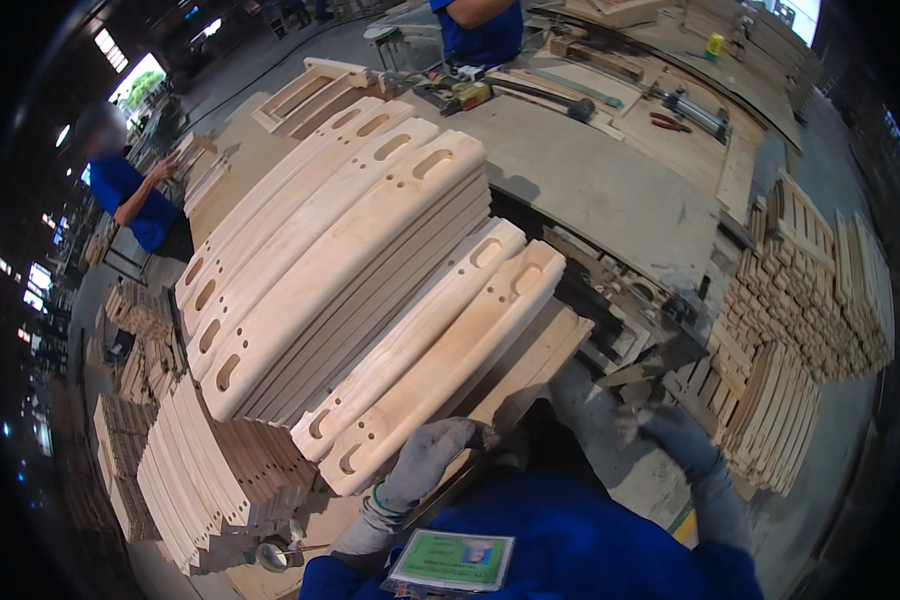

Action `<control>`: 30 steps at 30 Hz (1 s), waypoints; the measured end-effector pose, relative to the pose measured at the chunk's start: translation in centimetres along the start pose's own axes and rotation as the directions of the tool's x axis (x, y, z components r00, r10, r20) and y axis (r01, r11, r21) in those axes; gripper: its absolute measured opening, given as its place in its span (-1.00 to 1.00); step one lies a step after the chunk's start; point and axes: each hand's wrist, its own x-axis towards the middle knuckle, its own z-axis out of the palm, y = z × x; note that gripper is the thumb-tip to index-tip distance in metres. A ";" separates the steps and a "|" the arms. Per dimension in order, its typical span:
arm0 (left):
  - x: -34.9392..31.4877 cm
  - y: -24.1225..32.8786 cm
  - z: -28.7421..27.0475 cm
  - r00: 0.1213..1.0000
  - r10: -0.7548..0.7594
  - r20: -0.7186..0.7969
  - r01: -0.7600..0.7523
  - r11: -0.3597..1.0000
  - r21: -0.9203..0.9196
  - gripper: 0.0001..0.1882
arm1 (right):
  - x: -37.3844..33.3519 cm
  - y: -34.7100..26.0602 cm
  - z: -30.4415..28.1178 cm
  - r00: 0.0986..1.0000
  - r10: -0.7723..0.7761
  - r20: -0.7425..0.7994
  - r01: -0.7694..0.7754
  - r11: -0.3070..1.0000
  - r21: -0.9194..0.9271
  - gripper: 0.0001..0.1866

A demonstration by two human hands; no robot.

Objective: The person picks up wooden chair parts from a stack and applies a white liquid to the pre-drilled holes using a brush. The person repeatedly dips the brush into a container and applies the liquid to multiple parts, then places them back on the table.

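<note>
My left hand [425, 463], in a grey glove, is beside the near edge of the closest pale wooden board [450, 365]. Its fingers are drawn together and point right; whatever they may hold is too small to make out. Out to the right, apart from the boards, my gloved right hand [675, 438] is raised over the floor, its fingers smeared by motion. The closest board has rounded ends with an oval slot and small round holes. A similar board [410, 335] lies alongside it, and behind stand several taller stacks of such boards [345, 260].
Left of me, curved slats [195, 480] are piled low, near a small metal cup [273, 553]. More wood stacks [785, 290] stand at right. Pliers [669, 122] and a clamp [698, 114] lie on the far workbench [600, 190]. Two people in blue work beyond the boards.
</note>
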 end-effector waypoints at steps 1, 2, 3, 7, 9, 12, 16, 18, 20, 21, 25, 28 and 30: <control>-0.1 -0.2 0.4 1.000 -0.004 0.025 0.005 1.000 -0.019 -0.62 | -1.7 3.3 -0.1 0.995 0.033 -0.092 -0.024 0.995 0.098 -0.59; 0.0 -0.5 0.7 0.999 -0.009 0.044 0.011 0.999 -0.043 -0.63 | -3.6 5.4 0.4 0.985 0.038 -0.168 -0.017 0.992 0.122 -0.60; -0.1 -0.5 1.2 0.998 -0.012 0.058 0.015 0.998 -0.060 -0.64 | -5.1 7.2 0.9 0.971 0.040 -0.236 -0.004 0.989 0.148 -0.60; 0.2 1.6 2.6 0.976 0.194 0.103 -0.216 0.926 0.310 -0.68 | -8.6 9.2 1.7 0.962 0.061 -0.266 -0.045 0.997 0.065 -0.63; 0.7 5.4 2.1 0.891 0.446 0.091 -0.420 0.729 0.541 -0.76 | -9.6 8.8 1.6 0.959 0.031 -0.281 -0.020 0.999 0.044 -0.63; 2.9 10.4 -1.3 0.768 0.640 -0.010 -0.452 0.554 0.699 -0.74 | -10.4 6.9 0.6 0.939 -0.019 -0.343 0.031 0.999 0.028 -0.62; 7.2 16.5 -5.5 0.549 0.799 -0.246 -0.344 0.485 0.804 -0.48 | -9.0 3.9 -1.8 0.956 -0.087 -0.282 0.032 0.981 -0.193 -0.61; 9.4 19.4 -7.7 0.491 0.833 -0.256 -0.158 0.375 0.914 -0.37 | -6.5 3.0 -2.6 0.981 -0.140 -0.131 0.096 0.950 -0.296 -0.62; 11.9 21.6 -10.5 0.481 0.856 -0.191 -0.028 0.232 0.972 -0.28 | -4.0 0.3 -2.3 0.974 -0.221 0.049 0.219 0.868 -0.446 -0.61; 12.9 22.3 -12.9 0.488 0.861 -0.144 -0.025 0.178 0.984 -0.23 | -2.1 -2.1 -1.5 0.946 -0.267 0.182 0.323 0.794 -0.515 -0.59; 18.6 23.7 -22.9 0.659 0.688 -0.305 0.315 0.116 0.942 -0.11 | 6.3 -9.4 2.9 0.854 -0.192 0.483 0.480 0.648 -0.592 -0.55; 23.9 23.1 -28.2 0.740 0.536 -0.406 0.425 0.095 0.900 -0.05 | 11.2 -13.4 7.3 0.814 -0.150 0.561 0.487 0.702 -0.520 -0.55; 26.3 23.4 -30.4 0.737 0.466 -0.490 0.471 0.165 0.866 -0.02 | 14.7 -13.6 9.2 0.738 -0.245 0.628 0.587 0.692 -0.420 -0.62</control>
